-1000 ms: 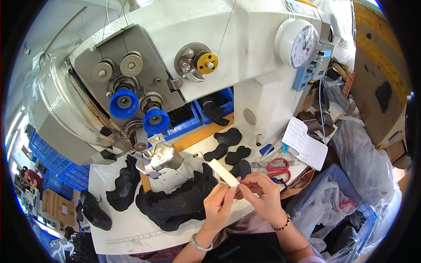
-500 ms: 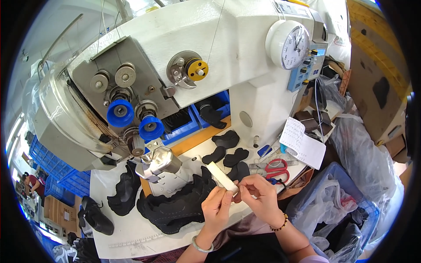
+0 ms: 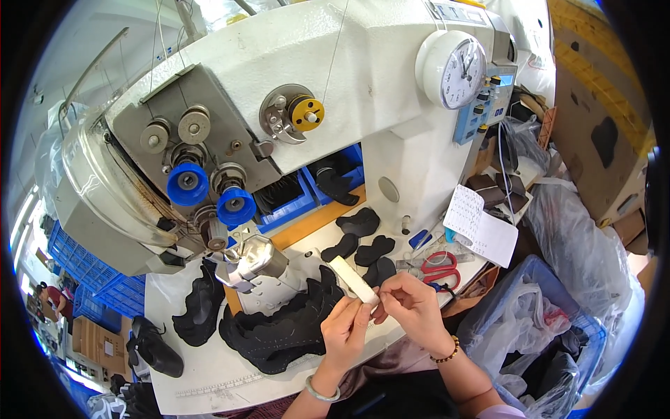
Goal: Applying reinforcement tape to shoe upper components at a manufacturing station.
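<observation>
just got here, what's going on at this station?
Two bare hands are at work in front of a white sewing machine. The left hand pinches a narrow pale block, and the right hand has its fingertips at the block's near end; whether they grip anything is unclear. A large bunch of black pieces lies on the white table, left of the hands. Red-handled scissors lie just beyond the right hand.
</observation>
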Demonstrator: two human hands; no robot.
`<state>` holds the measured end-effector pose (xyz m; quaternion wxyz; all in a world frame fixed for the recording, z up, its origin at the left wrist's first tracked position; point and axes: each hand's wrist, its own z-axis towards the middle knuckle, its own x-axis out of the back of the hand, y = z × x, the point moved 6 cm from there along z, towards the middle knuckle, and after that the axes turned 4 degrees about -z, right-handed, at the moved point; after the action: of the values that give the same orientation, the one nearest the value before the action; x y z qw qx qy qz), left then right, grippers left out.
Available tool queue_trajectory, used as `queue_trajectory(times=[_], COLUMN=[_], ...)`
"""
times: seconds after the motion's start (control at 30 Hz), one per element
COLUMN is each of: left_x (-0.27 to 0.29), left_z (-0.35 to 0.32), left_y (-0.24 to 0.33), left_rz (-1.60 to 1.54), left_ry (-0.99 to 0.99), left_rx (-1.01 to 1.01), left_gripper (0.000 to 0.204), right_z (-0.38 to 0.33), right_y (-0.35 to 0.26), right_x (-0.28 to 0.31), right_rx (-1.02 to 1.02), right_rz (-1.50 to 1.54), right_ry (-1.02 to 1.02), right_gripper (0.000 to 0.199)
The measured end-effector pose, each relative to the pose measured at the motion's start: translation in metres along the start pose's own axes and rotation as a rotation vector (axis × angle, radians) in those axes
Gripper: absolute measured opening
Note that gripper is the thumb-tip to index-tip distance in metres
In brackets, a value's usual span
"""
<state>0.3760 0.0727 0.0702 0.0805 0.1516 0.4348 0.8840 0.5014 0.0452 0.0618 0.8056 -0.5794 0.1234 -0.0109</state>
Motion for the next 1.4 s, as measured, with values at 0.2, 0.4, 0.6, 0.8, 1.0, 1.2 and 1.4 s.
queue_trajectory(times=[0.2,0.4,0.6,0.8,1.0,1.2,1.4], left_x=[0.000,0.001,0.002,0.000,-0.005,-0.007,-0.017], left_z=[0.003,0.003,0.003,0.006,0.004,-0.003,-0.007], left_y=[0.001,0.006,0.005,0.016,0.020,0.006,-0.015], left_rz=[-0.001,0.021,0.052,0.185,0.215,-0.042,-0.670], left_ry=[0.045,0.053,0.043,0.067,0.050,0.158,0.278], left_rx=[0.036,-0.013,0.023,-0.179,-0.226,-0.022,0.403], left_gripper=[0.018,0.017,0.017,0.015,0.016,0.011,0.026], right_z=[0.002,0.001,0.000,-0.003,-0.008,-0.010,-0.013], right_y=[-0.003,-0.005,-0.008,-0.026,-0.032,-0.029,-0.015], right_x=[-0.002,-0.005,-0.003,-0.006,-0.007,-0.009,-0.003], right_rx=[0.042,0.075,0.119,0.331,0.495,0.552,0.546], right_rz=[-0.047,-0.090,-0.137,-0.513,-0.730,-0.626,-0.476], right_ry=[-0.016,0.018,0.023,0.069,0.112,0.264,0.377], right_gripper=[0.007,0.006,0.005,0.013,0.020,0.021,0.021])
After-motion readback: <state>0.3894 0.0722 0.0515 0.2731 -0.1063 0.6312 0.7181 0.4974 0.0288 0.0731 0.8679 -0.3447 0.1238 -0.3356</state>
